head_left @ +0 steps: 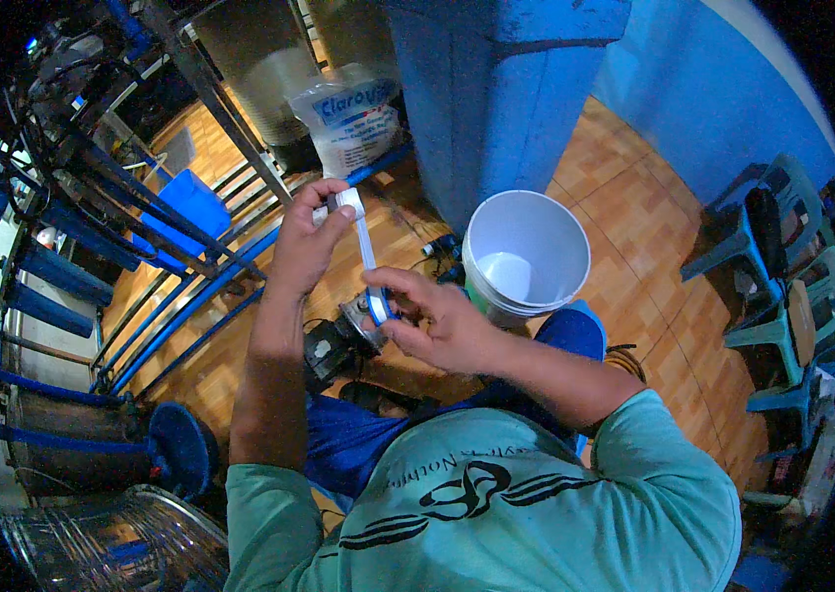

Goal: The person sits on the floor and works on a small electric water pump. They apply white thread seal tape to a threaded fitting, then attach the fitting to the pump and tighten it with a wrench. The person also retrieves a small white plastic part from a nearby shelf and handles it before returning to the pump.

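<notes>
My left hand [314,222] is closed on a small white fitting [348,202], with white tape [365,245] stretching down from it. My right hand [437,326] holds a blue-rimmed spool of white tape [379,304] below and right of the left hand, thumb and fingers around it. Beneath my hands a pump with a black body [328,355] and metal head sits on the floor, partly hidden by my right hand. A white bucket [526,257] stands just to the right of my hands.
A tall blue tank [476,99] and a white printed sack [353,128] stand ahead. Metal and blue pipe frames [190,276] fill the left, with a blue bin [185,212]. Plastic chairs [772,335] line the right wall, near a coiled hose [624,360] on the tiled floor.
</notes>
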`<state>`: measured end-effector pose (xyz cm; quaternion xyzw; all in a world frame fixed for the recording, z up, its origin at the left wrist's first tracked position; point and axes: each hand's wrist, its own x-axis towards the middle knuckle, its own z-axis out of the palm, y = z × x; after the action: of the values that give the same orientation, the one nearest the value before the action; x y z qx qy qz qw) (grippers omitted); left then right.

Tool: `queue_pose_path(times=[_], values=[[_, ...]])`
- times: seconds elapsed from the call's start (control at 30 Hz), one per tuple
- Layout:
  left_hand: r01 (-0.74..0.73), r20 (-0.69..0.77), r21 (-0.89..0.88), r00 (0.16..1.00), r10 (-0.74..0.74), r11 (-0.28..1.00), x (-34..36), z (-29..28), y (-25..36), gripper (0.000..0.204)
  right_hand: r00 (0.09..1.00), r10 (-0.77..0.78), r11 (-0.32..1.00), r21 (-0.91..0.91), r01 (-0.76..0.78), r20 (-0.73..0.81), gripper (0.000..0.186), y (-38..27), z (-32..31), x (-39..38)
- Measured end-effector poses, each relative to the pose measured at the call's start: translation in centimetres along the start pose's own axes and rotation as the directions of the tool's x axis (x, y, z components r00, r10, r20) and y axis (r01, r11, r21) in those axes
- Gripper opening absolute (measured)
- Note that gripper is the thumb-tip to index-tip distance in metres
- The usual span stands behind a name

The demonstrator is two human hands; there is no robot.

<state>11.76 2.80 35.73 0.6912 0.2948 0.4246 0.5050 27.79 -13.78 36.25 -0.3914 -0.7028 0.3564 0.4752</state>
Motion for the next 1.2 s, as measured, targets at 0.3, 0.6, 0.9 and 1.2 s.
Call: queue_pose_path(times=[0.3,0.6,0.9,1.2], values=[[-0.05,0.086,-0.023,0.995,0.052,0.998,-1.8,1.3,3.2,0.035,0.999,-0.032,0.933,0.359,0.02,0.026,0.036,-3.5,-7.5,13.4],[-0.089,0.159,0.006,0.983,0.087,0.996,-2.2,0.7,3.1,0.038,0.995,0.098,0.987,0.129,-0.098,0.004,0.053,10.7,-6.4,9.5],[-0.068,0.089,0.105,0.994,0.059,0.992,-0.3,1.4,-1.1,0.037,0.97,0.244,0.904,0.365,-0.222,-0.015,0.058,1.7,0.3,-2.2],[-0.12,0.122,0.017,0.986,0.117,0.993,-1.3,2.5,1.4,0.037,0.994,-0.022,0.959,0.278,0.05,-0.104,0.034,1.1,-9.2,14.8]])
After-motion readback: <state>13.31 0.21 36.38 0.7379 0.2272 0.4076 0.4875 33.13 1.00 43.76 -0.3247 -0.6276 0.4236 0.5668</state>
